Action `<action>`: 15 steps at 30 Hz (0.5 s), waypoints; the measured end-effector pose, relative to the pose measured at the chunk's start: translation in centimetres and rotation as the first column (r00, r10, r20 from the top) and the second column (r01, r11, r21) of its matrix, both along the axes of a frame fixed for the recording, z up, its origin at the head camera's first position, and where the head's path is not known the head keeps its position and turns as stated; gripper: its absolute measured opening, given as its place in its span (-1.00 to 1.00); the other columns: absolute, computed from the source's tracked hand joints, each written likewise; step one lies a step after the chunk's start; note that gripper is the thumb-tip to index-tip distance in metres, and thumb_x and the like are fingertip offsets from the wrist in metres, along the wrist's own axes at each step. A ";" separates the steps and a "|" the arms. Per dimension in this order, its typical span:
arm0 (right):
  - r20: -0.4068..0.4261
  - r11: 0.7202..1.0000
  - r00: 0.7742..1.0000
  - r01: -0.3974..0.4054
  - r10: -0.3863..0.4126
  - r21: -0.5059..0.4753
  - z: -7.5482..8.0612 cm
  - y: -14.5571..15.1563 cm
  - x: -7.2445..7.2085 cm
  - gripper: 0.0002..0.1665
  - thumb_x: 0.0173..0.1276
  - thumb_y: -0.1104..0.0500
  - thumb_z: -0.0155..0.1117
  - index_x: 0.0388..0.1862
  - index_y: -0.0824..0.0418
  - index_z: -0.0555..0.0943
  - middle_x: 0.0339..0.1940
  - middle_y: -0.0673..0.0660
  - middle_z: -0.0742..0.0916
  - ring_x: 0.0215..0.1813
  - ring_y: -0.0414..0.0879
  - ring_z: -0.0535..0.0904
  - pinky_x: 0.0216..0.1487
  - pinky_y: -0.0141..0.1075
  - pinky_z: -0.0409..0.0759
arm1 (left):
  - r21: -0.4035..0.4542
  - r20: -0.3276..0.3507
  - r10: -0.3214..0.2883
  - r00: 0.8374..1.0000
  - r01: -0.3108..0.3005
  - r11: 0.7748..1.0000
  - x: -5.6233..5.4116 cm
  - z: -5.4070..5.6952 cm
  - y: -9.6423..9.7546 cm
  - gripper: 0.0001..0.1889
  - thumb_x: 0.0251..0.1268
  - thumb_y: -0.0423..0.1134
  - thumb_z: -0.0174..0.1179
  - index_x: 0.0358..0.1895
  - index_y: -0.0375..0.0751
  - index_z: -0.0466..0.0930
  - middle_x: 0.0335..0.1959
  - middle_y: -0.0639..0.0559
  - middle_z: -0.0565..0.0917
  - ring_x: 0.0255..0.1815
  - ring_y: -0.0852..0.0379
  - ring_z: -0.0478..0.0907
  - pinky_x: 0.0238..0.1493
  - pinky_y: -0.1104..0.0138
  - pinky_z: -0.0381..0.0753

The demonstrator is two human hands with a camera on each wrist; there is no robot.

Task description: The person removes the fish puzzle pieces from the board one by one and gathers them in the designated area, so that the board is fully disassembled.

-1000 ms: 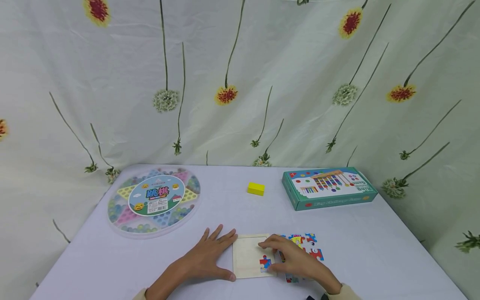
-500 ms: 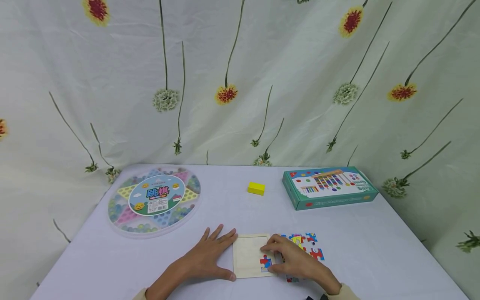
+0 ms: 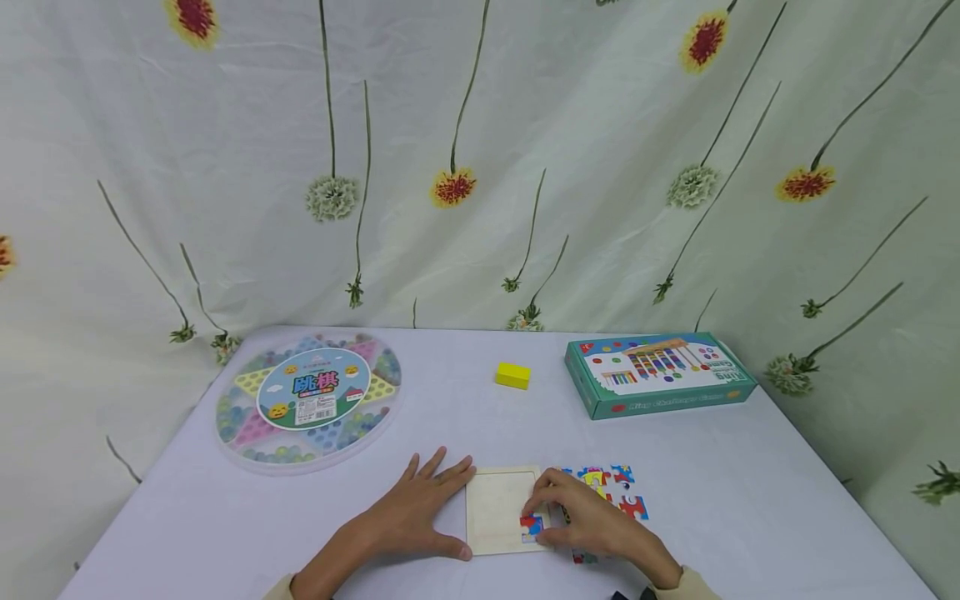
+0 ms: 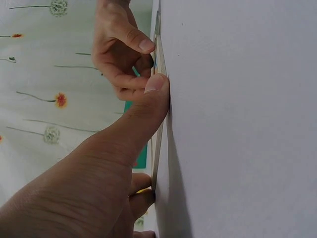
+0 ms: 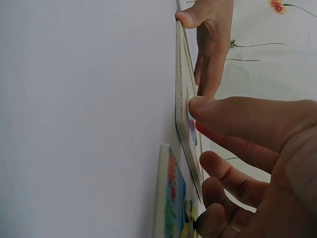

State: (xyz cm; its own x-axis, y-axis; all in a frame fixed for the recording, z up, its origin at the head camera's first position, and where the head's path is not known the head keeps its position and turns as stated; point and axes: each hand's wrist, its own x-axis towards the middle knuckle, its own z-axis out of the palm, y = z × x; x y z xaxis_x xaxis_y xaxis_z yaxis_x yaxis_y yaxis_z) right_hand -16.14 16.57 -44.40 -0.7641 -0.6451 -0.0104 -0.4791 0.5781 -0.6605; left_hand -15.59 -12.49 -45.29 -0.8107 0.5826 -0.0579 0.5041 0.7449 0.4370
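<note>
A square wooden puzzle tray (image 3: 491, 510) lies flat on the table, with one red and blue jigsaw piece (image 3: 532, 527) in its lower right corner. My left hand (image 3: 416, 518) has its fingers spread; its thumb and fingertips touch the tray's left edge, as the left wrist view (image 4: 153, 91) also shows at the thumb. The right hand (image 3: 588, 517) bends over the tray's right side, thumb and index finger pinching the jigsaw piece. In the right wrist view, the right thumb (image 5: 208, 106) covers much of that piece, and the other fingers are curled.
More jigsaw pieces (image 3: 632, 507) lie right of the tray, partly behind the right hand. Farther back are a yellow block (image 3: 512, 376), a round Chinese checkers set (image 3: 247, 383) at left and a green game box (image 3: 667, 408) at right. A flowered cloth (image 3: 600, 250) hangs behind the table.
The right index finger has come down toward me, from above the jigsaw piece onto its upper part. My left hand and the tray have stayed in place.
</note>
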 end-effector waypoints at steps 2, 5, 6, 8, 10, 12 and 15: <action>-0.001 1.000 1.000 0.006 -0.006 0.007 0.0 0.0 0.0 -0.70 0.15 0.08 0.44 -0.10 -0.10 0.68 -0.12 -0.21 0.52 -0.04 -0.27 0.41 0.12 -0.29 0.48 | 0.001 0.002 0.000 1.000 0.000 1.000 0.0 0.0 0.0 0.11 -0.12 0.48 0.22 0.49 -0.09 0.14 0.53 0.07 0.12 0.55 -0.22 -0.18 0.44 -0.23 -0.27; -0.020 0.999 1.000 0.022 -0.021 0.026 -0.1 0.1 -0.1 -0.66 0.16 0.05 0.44 -0.05 -0.07 0.66 -0.11 -0.20 0.52 -0.06 -0.28 0.41 0.08 -0.30 0.49 | 0.002 0.005 -0.002 1.000 0.002 1.000 0.0 0.0 0.1 0.11 -0.12 0.48 0.22 0.49 -0.09 0.14 0.53 0.07 0.12 0.55 -0.23 -0.18 0.44 -0.24 -0.26; -0.027 0.999 0.999 0.026 -0.025 0.029 -0.1 0.1 -0.1 -0.65 0.16 0.05 0.44 -0.05 -0.05 0.66 -0.11 -0.20 0.52 -0.07 -0.28 0.41 0.07 -0.31 0.49 | 0.002 0.006 -0.001 1.000 0.001 1.000 0.0 0.0 0.1 0.11 -0.13 0.48 0.22 0.49 -0.09 0.14 0.53 0.07 0.12 0.55 -0.23 -0.18 0.44 -0.24 -0.26; -0.036 0.999 0.999 0.026 -0.025 0.026 -0.1 0.1 -0.1 -0.68 0.15 0.06 0.44 -0.07 -0.04 0.67 -0.12 -0.20 0.52 -0.07 -0.27 0.41 0.06 -0.32 0.50 | 0.001 0.007 0.000 1.000 0.000 1.000 -0.1 0.0 0.1 0.12 -0.13 0.48 0.22 0.49 -0.09 0.14 0.53 0.07 0.12 0.55 -0.23 -0.18 0.44 -0.24 -0.27; -0.041 0.999 0.999 0.027 -0.026 0.025 -0.2 0.1 0.0 -0.71 0.15 0.06 0.45 -0.11 -0.04 0.69 -0.14 -0.20 0.52 -0.08 -0.27 0.42 0.05 -0.32 0.50 | 0.000 0.007 0.002 1.000 -0.002 1.000 -0.1 0.0 0.1 0.12 -0.13 0.48 0.22 0.49 -0.09 0.14 0.53 0.07 0.12 0.55 -0.22 -0.19 0.44 -0.24 -0.27; -0.042 0.999 0.999 0.027 -0.026 0.024 -0.2 0.1 0.0 -0.73 0.15 0.07 0.45 -0.13 -0.05 0.69 -0.15 -0.21 0.52 -0.08 -0.27 0.42 0.05 -0.32 0.50 | 0.001 0.007 0.002 1.000 -0.002 1.000 -0.1 0.0 0.0 0.12 -0.13 0.49 0.21 0.49 -0.09 0.14 0.53 0.06 0.12 0.55 -0.22 -0.19 0.44 -0.23 -0.27; -0.033 0.999 0.999 0.033 -0.033 0.026 -0.3 0.1 -0.1 -0.73 0.15 0.05 0.45 -0.13 -0.08 0.68 -0.15 -0.22 0.52 -0.07 -0.28 0.42 0.08 -0.32 0.50 | 0.001 0.003 0.001 1.000 -0.001 1.000 -0.1 0.0 0.0 0.12 -0.13 0.49 0.21 0.49 -0.10 0.14 0.53 0.06 0.12 0.55 -0.22 -0.19 0.44 -0.24 -0.27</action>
